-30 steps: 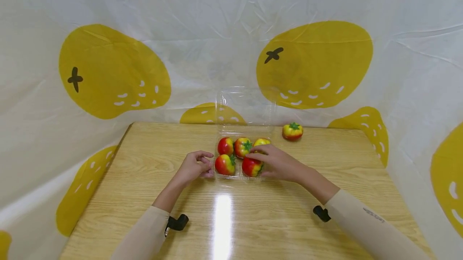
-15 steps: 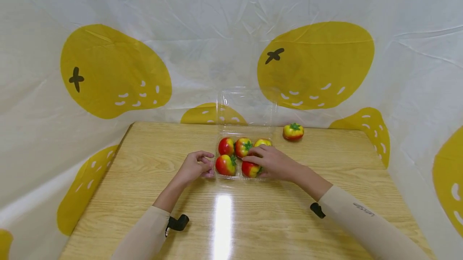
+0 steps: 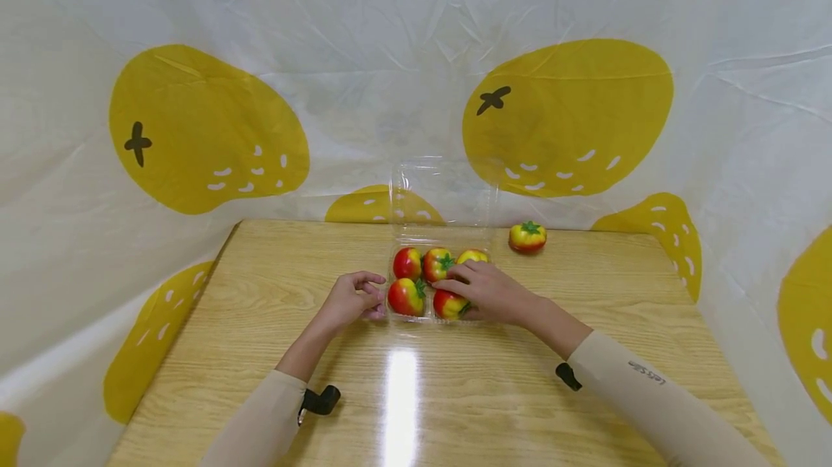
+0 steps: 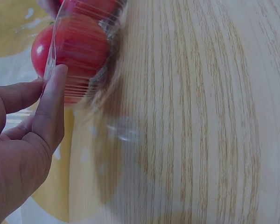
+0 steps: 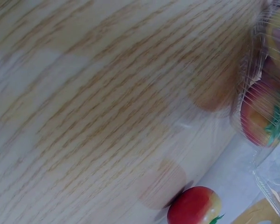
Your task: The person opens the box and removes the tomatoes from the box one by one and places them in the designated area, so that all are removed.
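A clear plastic clamshell box (image 3: 398, 315) sits mid-table with its lid (image 3: 443, 193) standing open behind. Several red-yellow tomatoes lie in it, among them a back left tomato (image 3: 407, 263) and a front left tomato (image 3: 406, 296). My right hand (image 3: 484, 290) curls over the front right tomato (image 3: 448, 305) inside the box. My left hand (image 3: 354, 299) pinches the box's left rim; in the left wrist view its fingers (image 4: 53, 93) touch the ribbed wall in front of a red tomato (image 4: 79, 46). The right wrist view shows no hand, only the box wall (image 5: 247, 93).
One loose tomato (image 3: 527, 237) lies on the wooden table (image 3: 455, 395) to the right of the box, near the back edge, and shows as the loose tomato (image 5: 193, 207) in the right wrist view. A white cloth with yellow fruit shapes (image 3: 208, 128) walls in the table.
The right hand has shifted slightly left and lower over the front right tomato, which now sits deeper in the box. The left hand has stayed at the rim.
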